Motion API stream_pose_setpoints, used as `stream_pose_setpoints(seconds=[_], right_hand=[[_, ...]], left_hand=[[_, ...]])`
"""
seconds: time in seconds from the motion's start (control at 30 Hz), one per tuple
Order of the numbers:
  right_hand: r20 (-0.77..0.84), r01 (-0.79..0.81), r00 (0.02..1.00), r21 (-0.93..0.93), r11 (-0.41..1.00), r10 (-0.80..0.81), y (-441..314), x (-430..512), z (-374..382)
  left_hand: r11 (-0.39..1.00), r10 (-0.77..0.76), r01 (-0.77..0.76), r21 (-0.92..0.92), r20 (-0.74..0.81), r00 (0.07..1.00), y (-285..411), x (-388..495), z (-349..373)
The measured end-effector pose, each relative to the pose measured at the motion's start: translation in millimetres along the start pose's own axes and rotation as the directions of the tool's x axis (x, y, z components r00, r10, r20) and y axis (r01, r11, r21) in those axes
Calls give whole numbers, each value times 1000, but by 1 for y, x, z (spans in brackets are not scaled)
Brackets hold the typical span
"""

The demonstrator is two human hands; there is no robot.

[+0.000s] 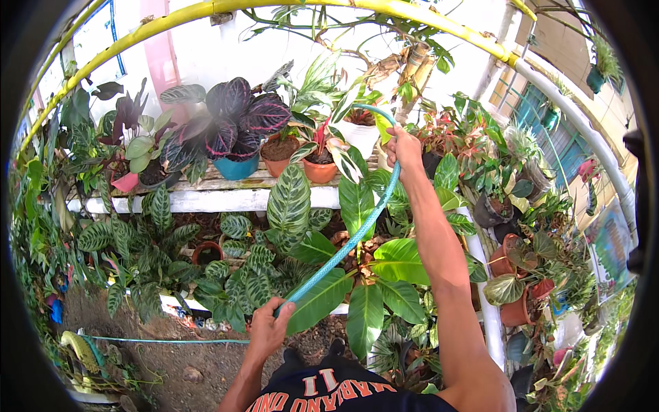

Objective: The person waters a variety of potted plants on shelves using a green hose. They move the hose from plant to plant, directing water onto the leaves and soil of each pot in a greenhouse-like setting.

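A teal braided garden hose runs between my two hands in a gentle curve. My left hand is closed around its lower part, just above the ground-level plants. Farther out, my right hand grips the hose near its upper end, which bends left over a white pot. Below that end stands an orange pot holding a plant with a red stem and pale variegated leaves. To its left are a brown-orange pot and a blue pot with dark, pink-edged leaves. Any water from the hose cannot be made out.
A slatted bench with a white front rail carries the pots. Broad-leaved plants crowd below my arms. A yellow pole arches overhead. More hose crosses the soil at lower left. Hanging pots line the right.
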State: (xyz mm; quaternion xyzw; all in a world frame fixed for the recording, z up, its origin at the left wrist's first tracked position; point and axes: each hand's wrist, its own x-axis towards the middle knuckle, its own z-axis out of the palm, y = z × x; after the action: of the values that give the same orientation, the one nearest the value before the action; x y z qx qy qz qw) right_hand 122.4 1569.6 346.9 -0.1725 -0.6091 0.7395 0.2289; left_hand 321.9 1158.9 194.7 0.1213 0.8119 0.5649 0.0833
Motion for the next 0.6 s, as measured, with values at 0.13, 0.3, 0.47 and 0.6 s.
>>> stream_pose_setpoints(seconds=[0.13,0.3,0.47,0.6], right_hand=[[42,9,999,46,999,-11,3,13,-2],[74,-32,997,27,999,30,8,21,1],[58,-34,998,52,998,31,14,29,3],[22,-28,999,89,996,26,17,29,9]], left_hand=[[999,-53,53,12,-5,999,13,5,3],[999,-54,54,3,-12,998,14,7,8],[999,-41,41,4,-39,998,3,11,12],[1000,-26,26,9,-36,999,2,15,8]])
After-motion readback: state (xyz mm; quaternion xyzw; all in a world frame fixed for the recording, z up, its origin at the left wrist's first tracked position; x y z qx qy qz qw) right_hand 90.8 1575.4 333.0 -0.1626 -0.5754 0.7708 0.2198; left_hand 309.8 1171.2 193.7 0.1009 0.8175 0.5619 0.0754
